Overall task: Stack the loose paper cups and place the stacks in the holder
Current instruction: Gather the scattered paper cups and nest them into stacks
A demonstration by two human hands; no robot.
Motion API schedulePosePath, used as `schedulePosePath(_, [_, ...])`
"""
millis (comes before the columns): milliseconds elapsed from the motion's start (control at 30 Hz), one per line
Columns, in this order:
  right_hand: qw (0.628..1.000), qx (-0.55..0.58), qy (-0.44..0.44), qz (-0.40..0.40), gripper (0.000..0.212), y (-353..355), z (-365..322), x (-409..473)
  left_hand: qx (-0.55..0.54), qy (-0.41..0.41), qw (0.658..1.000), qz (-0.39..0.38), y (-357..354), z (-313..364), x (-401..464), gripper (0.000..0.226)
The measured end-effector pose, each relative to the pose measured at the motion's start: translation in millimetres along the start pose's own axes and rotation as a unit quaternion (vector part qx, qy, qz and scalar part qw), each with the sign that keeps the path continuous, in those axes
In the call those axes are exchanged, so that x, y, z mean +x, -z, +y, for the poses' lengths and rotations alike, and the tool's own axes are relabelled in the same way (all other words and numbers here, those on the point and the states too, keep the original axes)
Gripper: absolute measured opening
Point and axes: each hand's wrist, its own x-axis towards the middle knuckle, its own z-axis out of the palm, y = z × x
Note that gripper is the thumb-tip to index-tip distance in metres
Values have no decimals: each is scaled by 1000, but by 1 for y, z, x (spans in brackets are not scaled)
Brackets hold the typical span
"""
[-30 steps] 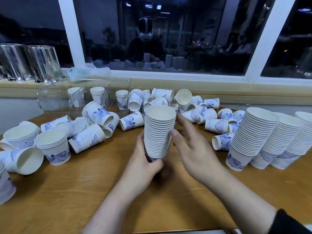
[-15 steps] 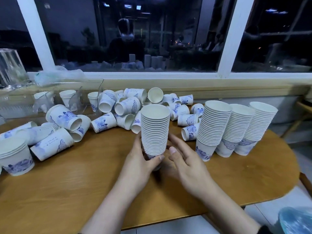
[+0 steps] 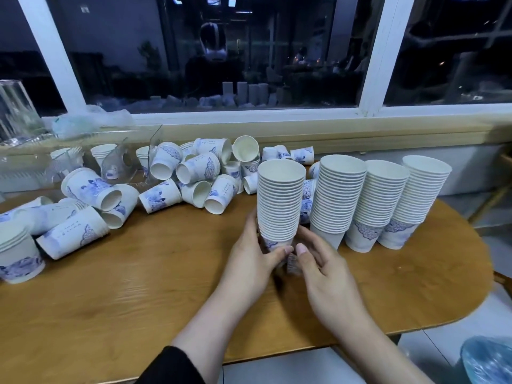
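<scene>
I have both hands around the bottom of a tall stack of paper cups (image 3: 279,200), which stands upright near the middle of the desk (image 3: 138,286). My left hand (image 3: 249,261) curls round the stack's base from nine o'clock, thumb across the front. My right hand (image 3: 324,270) closes in from three o'clock, its thumb tip almost meeting the left one below the lowest cup. Whether the base touches the wood I cannot tell, since my fingers cover it.

Just beside it at three o'clock stand three finished stacks (image 3: 379,206) in a row, touching one another. At eleven o'clock lies a heap of loose cups (image 3: 199,173), most tipped on their sides, with more of them spreading round toward nine o'clock. The clear holder (image 3: 63,162) sits at ten o'clock against the window sill, with a few short stacks upright in its compartments.
</scene>
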Motion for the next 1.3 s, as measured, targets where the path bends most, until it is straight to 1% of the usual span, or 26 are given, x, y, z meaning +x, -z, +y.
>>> schedulePosePath(200, [1000,-10,-3,-3,36,4,-2,-6,3,8,1000,9,-7,-1,-4,81])
schedulePosePath(267, [1000,-11,-13,13,31,8,-1,-8,5,14,1000,15,-8,-1,-6,82])
schedulePosePath(367, [997,-20,2,81,23,21,-3,-10,5,18,1000,16,-9,1,-9,84])
schedulePosePath(500, [985,-38,37,162,14,52,-6,-10,18,18,1000,12,-9,6,-10,77])
schedulePosePath(633, [962,-73,45,261,9,84,2,-4,12,28,999,12,-12,9,-10,83])
schedulePosePath(667, [952,-87,43,291,15,92,4,-1,11,31,999,12,-12,8,-10,83])
schedulePosePath(733, [937,-116,16,329,35,112,13,8,12,39,999,11,-14,8,-9,80])
schedulePosePath(767, [936,-125,-14,328,46,122,19,13,13,43,999,11,-14,8,-9,78])
schedulePosePath(833, [945,-135,-78,288,63,136,33,23,15,45,999,16,-15,7,-8,77])
schedulePosePath(933, [961,-120,-110,223,76,148,52,34,20,45,999,21,-21,7,-7,77])
schedulePosePath(1000, [968,-101,-107,203,76,151,56,41,29,46,998,23,-24,7,-6,77])
schedulePosePath(1167, [977,-93,-76,178,62,151,61,49,54,44,997,23,-32,7,-4,72])
schedulePosePath(1233, [974,-96,-79,187,61,151,63,47,56,42,997,21,-36,7,-3,72])
schedulePosePath(1300, [961,-124,-82,234,62,149,60,44,58,40,997,18,-37,8,-3,71])
